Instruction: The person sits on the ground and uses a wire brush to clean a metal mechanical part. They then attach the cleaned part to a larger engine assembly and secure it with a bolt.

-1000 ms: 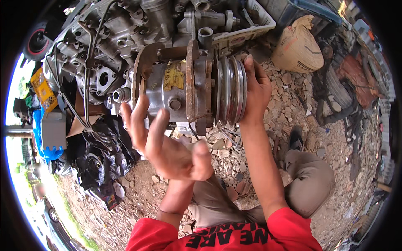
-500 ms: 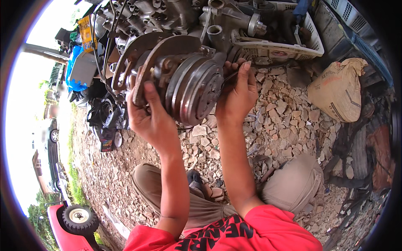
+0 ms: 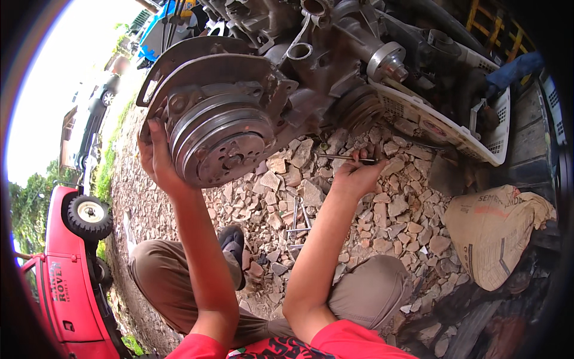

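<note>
A greasy, grooved pulley assembly [image 3: 230,140] with curved metal bracket plates [image 3: 212,75] stands out from a large engine at the upper middle. My left hand [image 3: 160,158] grips it at its left side, thumb up along the bracket's edge and the other fingers hidden behind. Lower and to the right, over the gravel, my right hand [image 3: 360,172] pinches a thin metal rod [image 3: 332,157] that lies crosswise in the fingers. A second grooved pulley [image 3: 359,107] sits on the engine just above that hand.
Engine castings [image 3: 323,57] fill the top. A white plastic crate [image 3: 442,128] holds parts at the upper right, with a tan paper sack [image 3: 493,236] below it. Several slim metal tools [image 3: 297,218] lie on the gravel [image 3: 394,209]. A red vehicle [image 3: 69,257] stands at left.
My right hand has come away from the pulley assembly, down and right, with the thin metal rod showing in it. My left hand stays on the assembly, which appears farther left as the view shifted.
</note>
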Demonstrator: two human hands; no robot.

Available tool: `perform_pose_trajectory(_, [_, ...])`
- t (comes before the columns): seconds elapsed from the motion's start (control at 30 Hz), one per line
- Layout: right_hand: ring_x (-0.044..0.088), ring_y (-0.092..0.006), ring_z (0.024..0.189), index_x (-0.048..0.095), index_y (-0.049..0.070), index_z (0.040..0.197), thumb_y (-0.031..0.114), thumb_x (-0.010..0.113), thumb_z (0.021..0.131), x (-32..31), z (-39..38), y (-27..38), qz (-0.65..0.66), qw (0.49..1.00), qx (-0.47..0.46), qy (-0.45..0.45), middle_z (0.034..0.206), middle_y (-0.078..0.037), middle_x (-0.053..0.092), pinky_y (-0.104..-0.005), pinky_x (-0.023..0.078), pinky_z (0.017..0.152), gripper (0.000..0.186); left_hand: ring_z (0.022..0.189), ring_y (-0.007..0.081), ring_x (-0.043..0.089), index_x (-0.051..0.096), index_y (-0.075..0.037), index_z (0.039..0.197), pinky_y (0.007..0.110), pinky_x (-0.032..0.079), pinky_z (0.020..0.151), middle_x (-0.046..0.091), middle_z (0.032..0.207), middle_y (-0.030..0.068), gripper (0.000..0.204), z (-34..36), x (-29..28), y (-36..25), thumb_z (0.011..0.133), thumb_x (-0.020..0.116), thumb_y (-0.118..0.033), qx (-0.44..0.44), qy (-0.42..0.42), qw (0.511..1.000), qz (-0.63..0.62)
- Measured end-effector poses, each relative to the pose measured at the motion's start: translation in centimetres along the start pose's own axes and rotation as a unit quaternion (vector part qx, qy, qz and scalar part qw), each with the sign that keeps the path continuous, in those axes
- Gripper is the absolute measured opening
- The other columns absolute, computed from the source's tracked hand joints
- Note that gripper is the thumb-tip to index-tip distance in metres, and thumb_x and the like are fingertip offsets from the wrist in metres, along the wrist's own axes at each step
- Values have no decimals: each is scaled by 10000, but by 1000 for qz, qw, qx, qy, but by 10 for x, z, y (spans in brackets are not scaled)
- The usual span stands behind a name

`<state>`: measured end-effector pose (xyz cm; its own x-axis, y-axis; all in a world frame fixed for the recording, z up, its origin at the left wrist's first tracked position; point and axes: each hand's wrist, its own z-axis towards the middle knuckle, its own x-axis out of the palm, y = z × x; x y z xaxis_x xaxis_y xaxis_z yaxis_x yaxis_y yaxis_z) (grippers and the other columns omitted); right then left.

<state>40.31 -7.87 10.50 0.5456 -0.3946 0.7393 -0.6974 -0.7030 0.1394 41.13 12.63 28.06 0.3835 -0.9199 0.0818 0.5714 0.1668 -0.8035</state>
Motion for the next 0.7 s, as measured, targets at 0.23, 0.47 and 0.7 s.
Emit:
perform_pose_trajectory(0.23, [476,-97,631,589,-27,1044,261,485,1050,2,-43,-26,-49,987,34,150,808,-43,571,-234,362,525,307,903,189,691,596,35,1200,309,586,763,688,1079,151,385,-9,-2,1,974,631,-275,48,-18,999,-13])
perform_pose_trajectory(0.47, [468,-53,626,626,13,1011,304,541,1033,7,-87,-56,-239,932,-9,272,775,-32,585,-203,333,525,303,844,208,712,620,37,1184,312,606,724,704,1057,161,363,-6,1,4,963,644,-250,34,9,996,-78])
perform_pose_trajectory(0.7, [594,-143,902,609,-38,1101,399,549,1017,-12,-104,-110,-332,892,-4,307,1034,-131,645,-298,484,808,448,820,200,707,637,67,1136,288,594,699,709,1021,183,327,-8,21,-8,967,637,-213,43,-2,996,-84])
